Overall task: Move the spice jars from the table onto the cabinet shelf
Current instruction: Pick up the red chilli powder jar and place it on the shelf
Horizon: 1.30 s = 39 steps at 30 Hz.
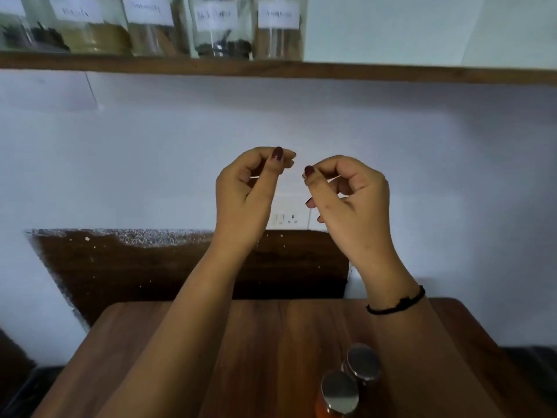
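As the view looks forward and down, cabinet shelf (391, 73): a brown wooden board crossing the top of the frame, against a pale wall.
Shelf jars (90, 28): clear glass jars in a row on the shelf's left half, all upright, long axes vertical, tops cut off by the frame.
Labels: white paper with handwriting, one on each jar front, mostly too blurred to read.
Pepper jar (221, 28): fourth from the left, dark grains inside; its label appears to read "Black Pepper".
Left hand (250, 191): raised before the wall, fingers curled in, thumb tip against the forefinger, nothing held.
Wall socket (286, 218): white plate low on the wall, between the two hands.
Right hand (349, 194): raised beside the left and apart from it, fingers curled toward the thumb, nothing held.
Black cord (394, 306): tied round the right wrist.
Tabletop (265, 342): brown wood grain, below both forearms.
Tabletop jars (351, 378): two at the bottom right of centre, just beside each other, upright, long axes vertical, round silver lids facing up; the nearer one shows orange-red contents.
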Motion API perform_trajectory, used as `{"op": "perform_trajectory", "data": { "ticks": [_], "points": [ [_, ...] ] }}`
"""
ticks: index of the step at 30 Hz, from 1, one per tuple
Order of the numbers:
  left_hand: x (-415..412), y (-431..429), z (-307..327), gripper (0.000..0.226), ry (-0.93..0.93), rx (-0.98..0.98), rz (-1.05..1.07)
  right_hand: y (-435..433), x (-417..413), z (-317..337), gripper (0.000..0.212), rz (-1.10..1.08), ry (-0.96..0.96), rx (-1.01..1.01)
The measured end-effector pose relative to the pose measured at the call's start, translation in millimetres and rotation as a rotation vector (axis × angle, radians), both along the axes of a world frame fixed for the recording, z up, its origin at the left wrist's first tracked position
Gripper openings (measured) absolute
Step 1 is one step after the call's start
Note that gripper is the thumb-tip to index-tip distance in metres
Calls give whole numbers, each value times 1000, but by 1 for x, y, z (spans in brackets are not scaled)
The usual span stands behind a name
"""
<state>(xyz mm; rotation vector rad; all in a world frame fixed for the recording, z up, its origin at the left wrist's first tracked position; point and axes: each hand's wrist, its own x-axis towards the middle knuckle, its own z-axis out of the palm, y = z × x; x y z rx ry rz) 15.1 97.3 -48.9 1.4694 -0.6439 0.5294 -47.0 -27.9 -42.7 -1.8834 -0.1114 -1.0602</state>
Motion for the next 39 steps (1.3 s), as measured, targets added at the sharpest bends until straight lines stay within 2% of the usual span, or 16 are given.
{"op": "perform_trajectory", "data": {
  "ticks": [5,16,26,33,39],
  "points": [
    [-17,-8,-48,27,142,-62,-71,-13,-16,-31,9,-1,57,24],
    [-36,-24,-133,23,287,17,-227,-42,-47,-114,9,39,222,41],
    [-50,-37,-205,25,373,171,-276,-55,-62,-184,11,8,347,103],
    [-58,-43,-258,23,466,322,-302,-70,-75,-235,4,-32,488,125],
    [-69,-49,-305,23,622,482,-347,-78,-83,-281,20,-89,675,207]
  ]
}}
